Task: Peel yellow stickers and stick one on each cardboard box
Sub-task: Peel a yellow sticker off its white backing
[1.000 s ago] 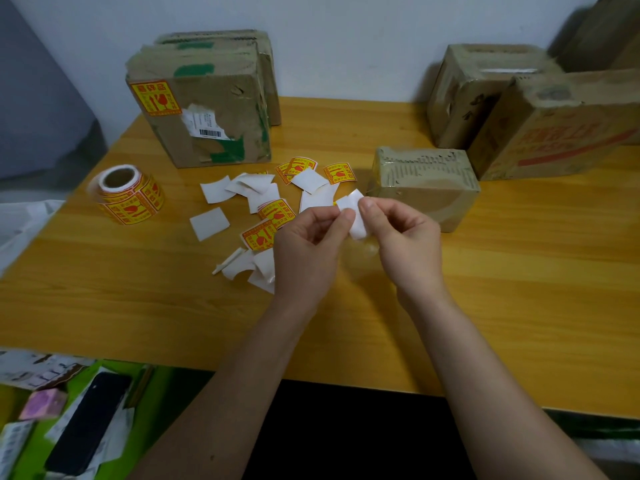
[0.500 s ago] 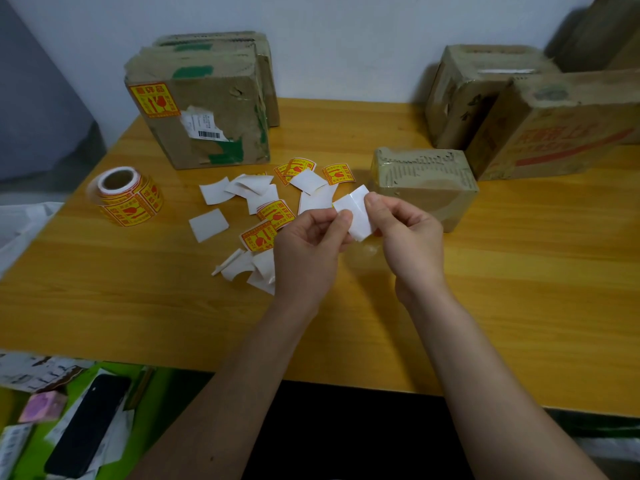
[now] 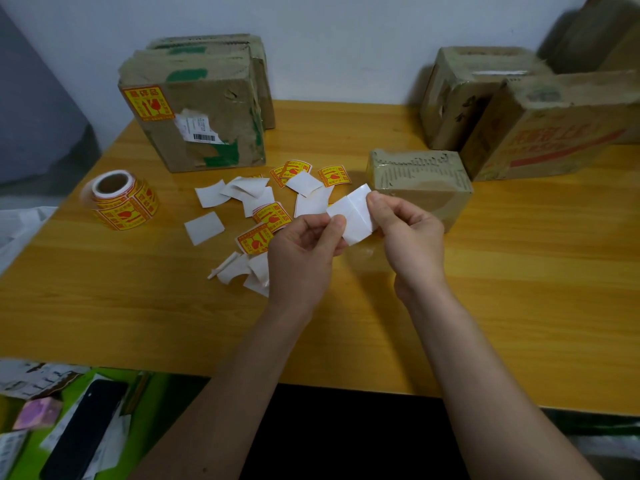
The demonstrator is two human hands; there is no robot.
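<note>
Above the table's middle, my left hand (image 3: 304,251) and my right hand (image 3: 408,237) both pinch one sticker piece (image 3: 353,216), its white side toward me; the left takes its left flap, the right its right flap. Just behind it sits a small cardboard box (image 3: 420,183). A box with a yellow sticker (image 3: 149,102) on its front stands at the back left (image 3: 207,109). Two more boxes (image 3: 464,95) (image 3: 561,129) stand at the back right. Loose yellow stickers (image 3: 334,175) and white backing papers (image 3: 204,227) lie scattered between.
A roll of yellow stickers (image 3: 119,199) lies on the wooden table (image 3: 138,306) at the left. Below the table's front edge, at lower left, a dark phone (image 3: 83,431) and papers lie on a green surface. A wall runs behind the boxes.
The white piece between my fingers has spread wider as my hands drew slightly apart; my right hand has shifted right. Nothing else on the table has moved.
</note>
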